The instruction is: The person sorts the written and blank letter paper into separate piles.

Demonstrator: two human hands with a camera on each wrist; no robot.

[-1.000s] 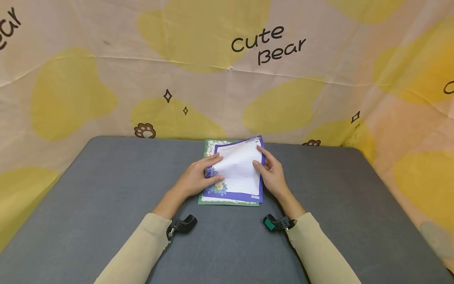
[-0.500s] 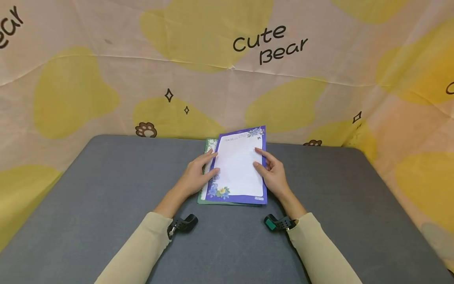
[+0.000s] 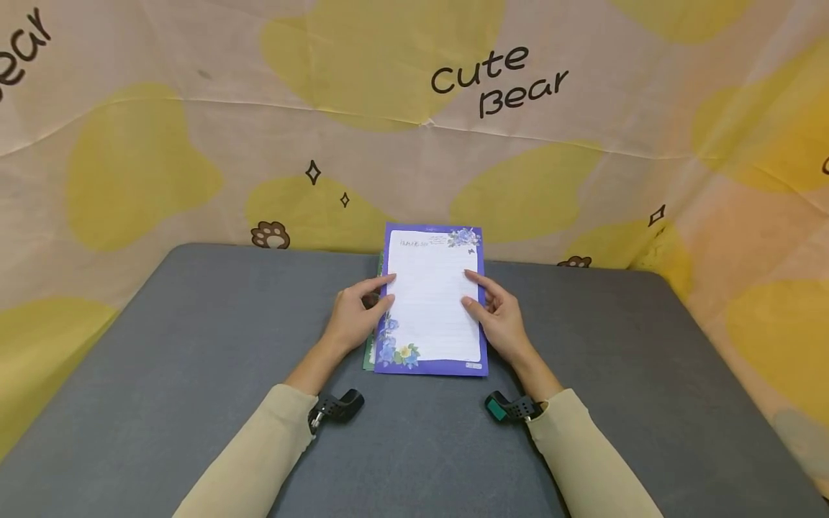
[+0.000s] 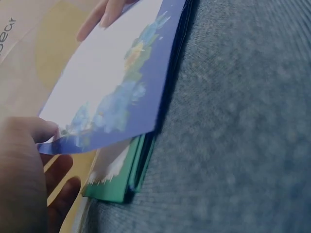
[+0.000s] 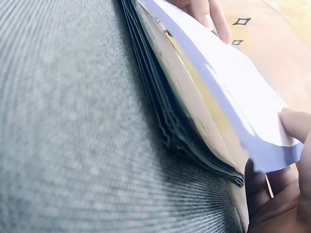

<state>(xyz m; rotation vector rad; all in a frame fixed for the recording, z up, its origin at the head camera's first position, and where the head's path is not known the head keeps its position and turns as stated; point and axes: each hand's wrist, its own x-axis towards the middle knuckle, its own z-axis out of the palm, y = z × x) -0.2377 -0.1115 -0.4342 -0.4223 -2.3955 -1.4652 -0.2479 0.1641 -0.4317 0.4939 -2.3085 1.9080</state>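
A sheet of paper (image 3: 434, 302) with a purple border, blue flowers and a white lined middle is held up between both hands. My left hand (image 3: 352, 313) pinches its left edge, thumb on top and fingers below, as the left wrist view shows. On the opposite edge, my right hand (image 3: 501, 316) pinches it the same way. Under the sheet lies a stack of papers (image 4: 114, 187) with a green-bordered one on top, mostly hidden in the head view. In the right wrist view a gap shows between the raised sheet (image 5: 243, 92) and the stack (image 5: 194, 121).
The grey table (image 3: 227, 360) spreads out around the papers. Behind it hangs a pale cloth (image 3: 363, 158) with yellow patches and printed words. A black band with a small device (image 3: 340, 408) is on the left wrist, and a similar device (image 3: 508, 408) on the right.
The purple-bordered sheet, bent and slanted earlier, has straightened and now covers most of the green-bordered paper. My left hand has shifted to the sheet's left edge; the right hand has hardly moved.
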